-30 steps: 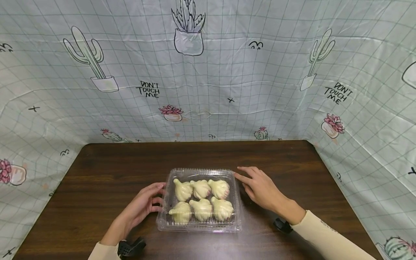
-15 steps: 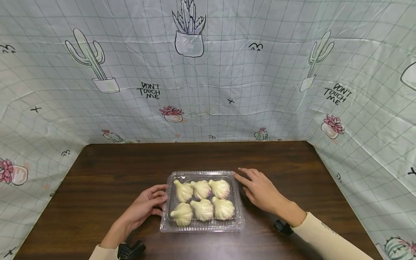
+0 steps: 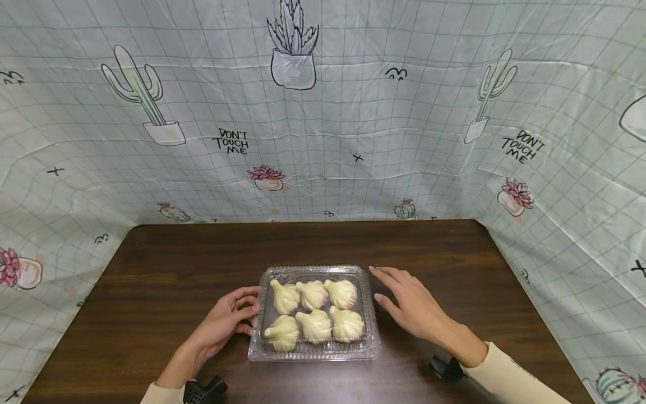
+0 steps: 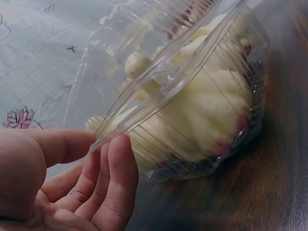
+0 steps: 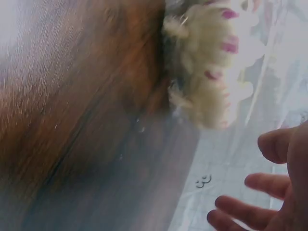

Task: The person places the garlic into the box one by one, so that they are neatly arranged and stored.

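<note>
A clear plastic clamshell box (image 3: 313,356) lies on the table with its lid down, holding several pale garlic bulbs (image 3: 344,324) tinged pink. At its left side, my left hand (image 3: 222,320) pinches the edge. Close up in the left wrist view, the thumb and fingers of that hand (image 4: 115,178) hold the corner where the lid and base rims meet, with a narrow gap between the rims further along. My right hand (image 3: 416,308) hovers just off the box's right side, holding nothing. Its fingers (image 5: 267,185) are spread and apart from the box in the right wrist view.
The dark wooden table (image 3: 202,252) extends around the box on every side. A pale cloth (image 3: 323,112) printed with a grid and cacti hangs behind and at both sides. Each wrist wears a black camera mount (image 3: 204,389).
My left hand has moved in and taken hold of the box's left edge. The box has shifted slightly right and towards me. My right hand has drawn away from its far right corner.
</note>
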`<state>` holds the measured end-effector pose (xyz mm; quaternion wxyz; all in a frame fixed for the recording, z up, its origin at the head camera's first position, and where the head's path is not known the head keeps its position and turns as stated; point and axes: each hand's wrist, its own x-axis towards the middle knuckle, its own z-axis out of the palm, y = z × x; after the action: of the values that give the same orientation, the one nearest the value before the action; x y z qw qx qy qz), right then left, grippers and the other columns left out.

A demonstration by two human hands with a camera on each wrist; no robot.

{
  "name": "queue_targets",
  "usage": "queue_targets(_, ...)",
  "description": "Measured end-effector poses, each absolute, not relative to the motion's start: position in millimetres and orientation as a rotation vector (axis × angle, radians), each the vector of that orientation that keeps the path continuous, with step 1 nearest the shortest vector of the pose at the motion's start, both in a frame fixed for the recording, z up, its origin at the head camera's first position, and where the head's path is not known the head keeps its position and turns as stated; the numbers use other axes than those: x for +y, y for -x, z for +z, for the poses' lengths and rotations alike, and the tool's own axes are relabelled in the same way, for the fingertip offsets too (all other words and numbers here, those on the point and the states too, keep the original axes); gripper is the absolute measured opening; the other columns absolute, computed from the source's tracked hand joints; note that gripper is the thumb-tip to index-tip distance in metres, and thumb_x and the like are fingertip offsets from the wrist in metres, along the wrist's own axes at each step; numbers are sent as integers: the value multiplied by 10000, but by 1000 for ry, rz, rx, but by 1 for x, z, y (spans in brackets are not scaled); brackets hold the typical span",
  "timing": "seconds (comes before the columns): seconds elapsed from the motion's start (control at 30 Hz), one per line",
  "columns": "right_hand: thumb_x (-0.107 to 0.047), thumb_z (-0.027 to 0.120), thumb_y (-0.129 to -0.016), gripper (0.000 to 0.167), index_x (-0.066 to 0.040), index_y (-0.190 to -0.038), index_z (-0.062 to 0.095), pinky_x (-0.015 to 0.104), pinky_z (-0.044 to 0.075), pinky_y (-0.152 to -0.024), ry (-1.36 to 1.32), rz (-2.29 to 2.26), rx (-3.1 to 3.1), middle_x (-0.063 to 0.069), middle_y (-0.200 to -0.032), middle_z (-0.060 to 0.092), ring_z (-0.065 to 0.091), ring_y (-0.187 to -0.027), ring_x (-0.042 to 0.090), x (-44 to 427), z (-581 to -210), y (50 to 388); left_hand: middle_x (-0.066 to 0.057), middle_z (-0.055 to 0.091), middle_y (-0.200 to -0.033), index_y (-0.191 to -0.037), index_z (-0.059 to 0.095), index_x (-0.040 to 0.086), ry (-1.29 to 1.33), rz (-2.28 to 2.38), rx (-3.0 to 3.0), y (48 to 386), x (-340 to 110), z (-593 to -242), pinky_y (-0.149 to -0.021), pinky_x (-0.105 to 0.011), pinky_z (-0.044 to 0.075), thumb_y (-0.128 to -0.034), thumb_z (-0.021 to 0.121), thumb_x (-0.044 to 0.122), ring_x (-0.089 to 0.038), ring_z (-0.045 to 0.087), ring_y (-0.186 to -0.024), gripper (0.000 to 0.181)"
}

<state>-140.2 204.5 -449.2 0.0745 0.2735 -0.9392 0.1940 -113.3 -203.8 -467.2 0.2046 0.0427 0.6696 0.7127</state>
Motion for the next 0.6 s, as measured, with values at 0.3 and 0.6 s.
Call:
queue_targets(0.3, -350, 612, -1086, 561, -60, -1558, 521, 658, 468, -1057, -818, 576, -2797, 193, -1511, 564, 564, -1342, 434, 208, -446, 124, 8, 561, -1049, -1553, 305, -151, -99, 2006, 1899, 115, -197, -468, -648, -230, 585, -1081, 539, -10, -93, 610, -779, 545)
queue_targets(0.6, -453, 575, -1086, 623, -49, -1557, 516, 618, 466, -1083, -859, 420, -2742, 193, -1523, 554, 573, -1329, 390, 210, -450, 111, 0, 555, -1030, -1541, 328, -147, -40, 2027, 1950, 122, -193, -468, -631, -215, 580, -1079, 537, -18, -83, 602, -764, 524)
